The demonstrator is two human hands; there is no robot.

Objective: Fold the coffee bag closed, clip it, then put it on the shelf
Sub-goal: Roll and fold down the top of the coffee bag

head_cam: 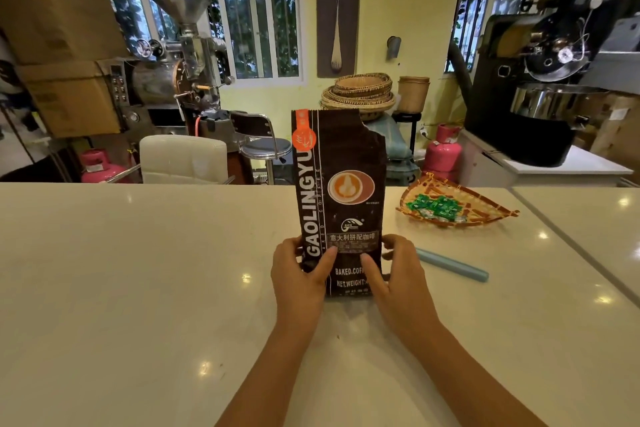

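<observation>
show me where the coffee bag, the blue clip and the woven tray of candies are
coffee bag (341, 191), head view, front panel near the cup logo
blue clip (453, 265), head view, middle of the bar
woven tray (485, 210), head view, bare right side

Left of counter: I saw bare white countertop (121, 270) from the near edge to the far edge, open to a pass.
Centre: the coffee bag (341, 204) stood upright, my left hand (301, 274) and right hand (398, 274) on its lower sides, blocking the middle.
Right: the blue clip (453, 265) lay just beside my right hand; the woven tray (457, 206) sat nearer the far edge.
Near edge: only my forearms crossed it.
</observation>
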